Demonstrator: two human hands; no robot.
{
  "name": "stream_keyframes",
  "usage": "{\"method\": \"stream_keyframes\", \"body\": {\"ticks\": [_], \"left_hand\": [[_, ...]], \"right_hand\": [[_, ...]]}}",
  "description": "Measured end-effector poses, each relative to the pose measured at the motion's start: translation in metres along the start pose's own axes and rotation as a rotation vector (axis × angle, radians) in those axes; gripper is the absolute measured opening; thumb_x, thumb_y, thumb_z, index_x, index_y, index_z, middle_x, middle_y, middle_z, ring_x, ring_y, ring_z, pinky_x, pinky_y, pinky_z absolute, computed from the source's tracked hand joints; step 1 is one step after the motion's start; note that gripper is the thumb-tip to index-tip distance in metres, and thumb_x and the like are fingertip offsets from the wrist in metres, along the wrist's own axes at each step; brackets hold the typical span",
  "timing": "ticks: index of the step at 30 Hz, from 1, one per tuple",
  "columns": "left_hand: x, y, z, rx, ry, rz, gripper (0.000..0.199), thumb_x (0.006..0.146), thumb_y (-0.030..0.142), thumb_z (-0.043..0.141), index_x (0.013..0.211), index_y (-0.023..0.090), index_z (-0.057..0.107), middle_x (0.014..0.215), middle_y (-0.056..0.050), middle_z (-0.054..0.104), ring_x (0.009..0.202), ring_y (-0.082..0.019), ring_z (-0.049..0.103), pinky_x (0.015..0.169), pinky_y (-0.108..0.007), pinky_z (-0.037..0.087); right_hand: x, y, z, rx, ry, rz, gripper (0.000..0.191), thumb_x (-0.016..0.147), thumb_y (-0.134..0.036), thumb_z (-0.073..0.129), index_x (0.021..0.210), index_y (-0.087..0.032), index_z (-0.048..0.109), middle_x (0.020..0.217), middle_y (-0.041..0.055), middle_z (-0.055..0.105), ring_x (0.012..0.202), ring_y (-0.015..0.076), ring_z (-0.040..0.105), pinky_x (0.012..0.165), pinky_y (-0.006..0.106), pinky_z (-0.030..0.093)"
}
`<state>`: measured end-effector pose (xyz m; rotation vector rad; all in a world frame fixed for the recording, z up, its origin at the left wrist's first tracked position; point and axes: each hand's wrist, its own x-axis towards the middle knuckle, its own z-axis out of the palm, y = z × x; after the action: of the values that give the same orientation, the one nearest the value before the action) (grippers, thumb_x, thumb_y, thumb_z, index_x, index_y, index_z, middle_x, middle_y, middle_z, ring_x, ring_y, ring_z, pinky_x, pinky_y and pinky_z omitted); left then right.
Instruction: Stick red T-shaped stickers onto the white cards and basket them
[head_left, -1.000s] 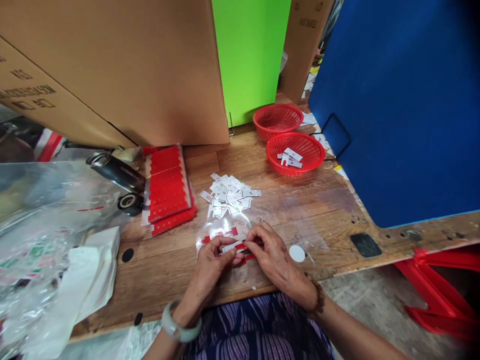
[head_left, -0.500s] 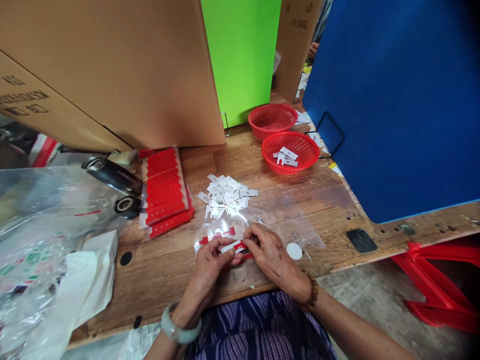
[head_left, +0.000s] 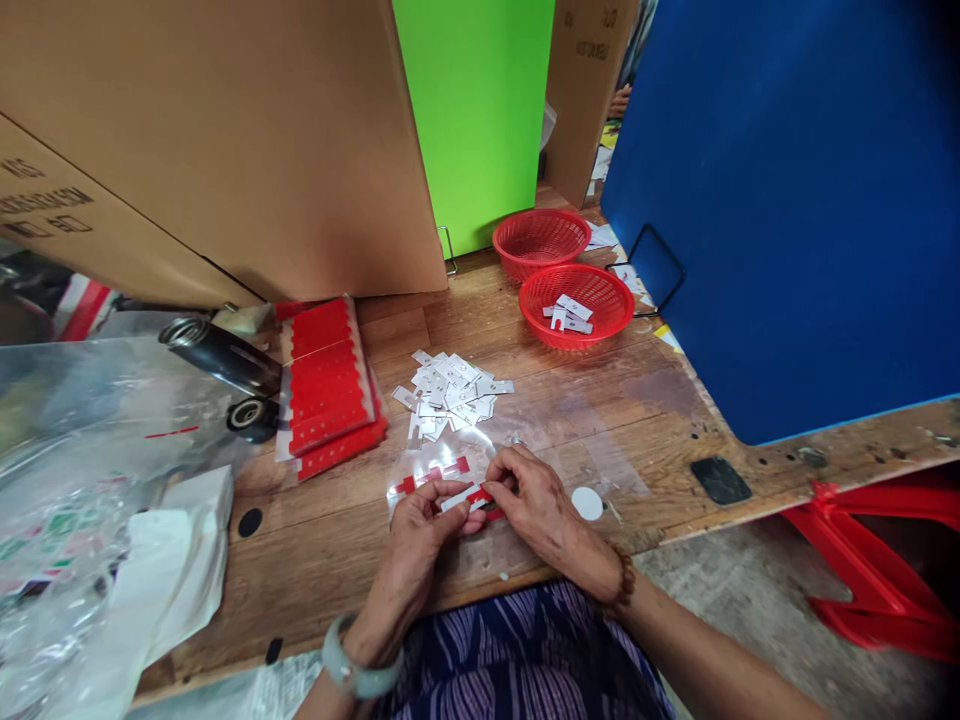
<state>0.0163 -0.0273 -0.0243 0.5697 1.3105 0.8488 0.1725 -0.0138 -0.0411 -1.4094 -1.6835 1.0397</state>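
Observation:
Between thumb and fingers my left hand [head_left: 414, 545] pinches a small white notched card [head_left: 453, 500]. The fingertips of my right hand [head_left: 541, 510] are closed on a red sticker [head_left: 478, 495] at the card's right end; how far it is stuck down is hard to see. Under both hands lies a clear plastic sheet [head_left: 592, 455] bearing a few red pieces [head_left: 454, 467]. Just beyond it is a loose pile of white notched cards [head_left: 457, 385]. Farther back, a red basket [head_left: 615, 338] contains several similar cards.
A second red basket [head_left: 506, 262] stands behind the first. Red perforated sheets [head_left: 330, 375], a dark flask [head_left: 221, 357] and its lid [head_left: 251, 418] lie left. Plastic bags [head_left: 67, 540] cover the far left. Cardboard [head_left: 300, 150], green [head_left: 480, 120] and blue [head_left: 787, 220] panels rise behind.
The view has shifted slightly. Both hands stay at the card, with the red sticker still between the right fingertips; the pile and baskets look the same.

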Motion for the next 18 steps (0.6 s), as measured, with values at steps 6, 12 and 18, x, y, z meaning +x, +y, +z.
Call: {"method": "stream_keyframes", "body": {"ticks": [6,12,18], "left_hand": [[0.001,-0.001,0.000,-0.016,0.017,-0.021,0.051,0.051,0.030,0.088,0.090,0.010,0.061,0.069,-0.008,0.074,0.060,-0.014,0.070,0.064,-0.020,0.056],[-0.001,0.001,-0.001,-0.039,0.008,-0.027,0.054,0.050,0.030,0.088,0.091,0.009,0.061,0.075,-0.010,0.075,0.061,-0.014,0.070,0.064,-0.020,0.056],[-0.004,0.000,0.003,-0.022,-0.033,-0.029,0.058,0.050,0.034,0.088,0.093,0.010,0.058,0.068,-0.008,0.073,0.060,-0.014,0.070,0.063,-0.020,0.055]], "right_hand": [[0.009,0.007,-0.003,0.166,0.090,0.148,0.016,0.075,-0.012,0.057,0.085,-0.021,0.047,0.081,-0.0020,0.054,0.064,0.0117,0.056,0.062,0.025,0.045],[0.009,0.005,-0.016,0.240,-0.113,0.177,0.017,0.091,-0.032,0.043,0.086,-0.020,0.054,0.058,-0.0042,0.055,0.054,0.0119,0.056,0.057,0.024,0.044],[0.005,0.004,-0.009,0.403,-0.322,0.243,0.017,0.085,-0.032,0.054,0.076,-0.018,0.056,0.050,-0.0058,0.054,0.042,0.0079,0.050,0.046,0.019,0.038]]}}
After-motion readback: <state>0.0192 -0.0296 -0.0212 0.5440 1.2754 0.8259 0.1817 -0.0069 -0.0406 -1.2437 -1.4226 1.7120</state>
